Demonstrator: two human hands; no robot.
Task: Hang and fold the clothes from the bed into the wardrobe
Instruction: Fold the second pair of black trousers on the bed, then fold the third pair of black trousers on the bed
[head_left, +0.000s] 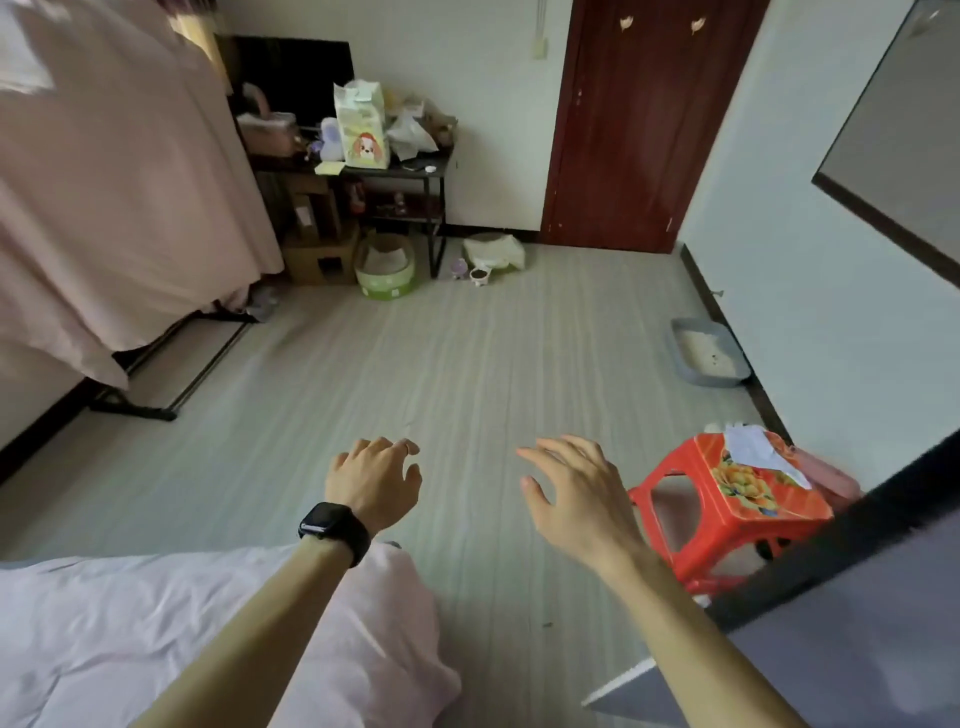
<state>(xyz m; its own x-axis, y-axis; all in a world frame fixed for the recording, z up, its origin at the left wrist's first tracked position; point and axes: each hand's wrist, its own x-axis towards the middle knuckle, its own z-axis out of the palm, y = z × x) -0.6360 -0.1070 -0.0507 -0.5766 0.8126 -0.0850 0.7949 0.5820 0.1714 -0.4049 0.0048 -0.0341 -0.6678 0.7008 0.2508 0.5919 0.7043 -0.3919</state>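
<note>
A pink cloth cover (119, 182) hangs over a dark metal rack along the left wall, reaching nearly to the floor (467, 364). Below it, in the lower left corner, lies the bed (104, 639), spread with pale, rumpled fabric (whether any of it is clothing I cannot tell). The left arm reaches out over the bed's corner. The left hand (374, 480), with a black watch (332, 525) at the wrist, hangs above the floor with its fingers loosely curled, holding nothing. At the far wall a dark surface (434, 169) carries a bag (363, 130) printed with a dog and other clutter, and a green pet bed (384, 270) sits on the floor beneath it. The right hand (576, 493) hovers near the left, its fingers spread and relaxed, empty too. Just right of it stands a red plastic stool (727, 499) with paper on top. Behind are a dark red door (639, 130) and a grey litter tray (709, 353) against the right wall.
</note>
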